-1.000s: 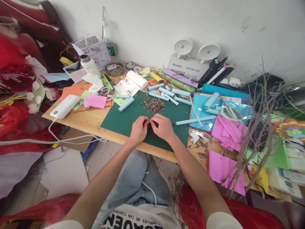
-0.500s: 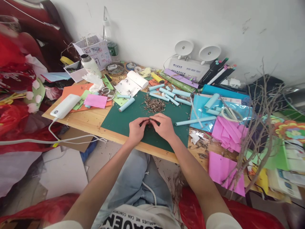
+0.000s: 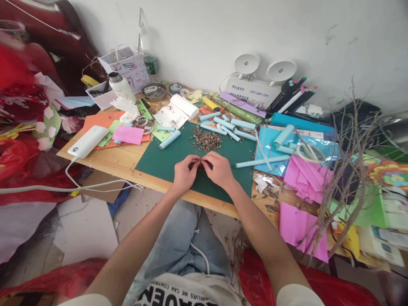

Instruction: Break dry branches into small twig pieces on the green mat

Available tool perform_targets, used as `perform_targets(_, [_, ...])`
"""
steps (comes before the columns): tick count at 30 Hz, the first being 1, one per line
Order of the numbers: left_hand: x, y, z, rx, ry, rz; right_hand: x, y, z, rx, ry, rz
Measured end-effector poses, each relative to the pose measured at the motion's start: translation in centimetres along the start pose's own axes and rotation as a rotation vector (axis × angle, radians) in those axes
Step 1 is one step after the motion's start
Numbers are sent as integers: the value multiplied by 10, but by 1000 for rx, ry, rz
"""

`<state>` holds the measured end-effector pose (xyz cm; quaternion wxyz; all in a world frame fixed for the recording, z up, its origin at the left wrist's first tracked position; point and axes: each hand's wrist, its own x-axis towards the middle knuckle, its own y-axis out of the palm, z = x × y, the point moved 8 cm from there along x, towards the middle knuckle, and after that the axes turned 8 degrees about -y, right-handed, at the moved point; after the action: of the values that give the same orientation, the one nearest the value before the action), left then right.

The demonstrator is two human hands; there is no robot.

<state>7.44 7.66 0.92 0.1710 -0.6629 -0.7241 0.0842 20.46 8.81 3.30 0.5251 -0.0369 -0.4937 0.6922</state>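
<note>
My left hand [image 3: 185, 173] and my right hand [image 3: 218, 169] meet fingertip to fingertip over the front part of a green cutting mat [image 3: 162, 159]. Both are closed in a pinch. Something small and dark shows between the fingertips, too small to name. Just beyond my hands lies a heap of dry brown plant bits [image 3: 208, 140], with loose pieces scattered about it. Several light blue paper tubes [image 3: 242, 123] lie behind and beside the heap. One long blue tube [image 3: 261, 161] rests to the right of my right hand, across the mat's edge.
White-handled scissors [image 3: 309, 152] lie on a blue plastic packet at the right, near pink crepe paper [image 3: 302, 229]. Bare branches [image 3: 347, 182] rise at the right edge. A white power bank [image 3: 88, 141] with a cable sits at the left, and a white bottle [image 3: 122, 87] stands behind.
Both hands stay pinched together at nearly the same spot over the mat. My fingers have shifted slightly, and the left hand sits a touch further right.
</note>
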Motion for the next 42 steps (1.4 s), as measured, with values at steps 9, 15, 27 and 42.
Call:
perform_targets(9, [0, -3, -4, 82, 34, -34, 0, -5, -4, 23, 49, -59])
perform_targets(15, [-3, 3, -15, 272, 151, -23, -1, -10, -15, 54, 99, -92])
perform_targets(27, [18, -30, -18, 50, 33, -2, 2, -18, -18, 198, 127, -168])
perform_targets(42, [70, 32, -49, 641, 486, 216, -13, -46, -28, 86, 323, -489])
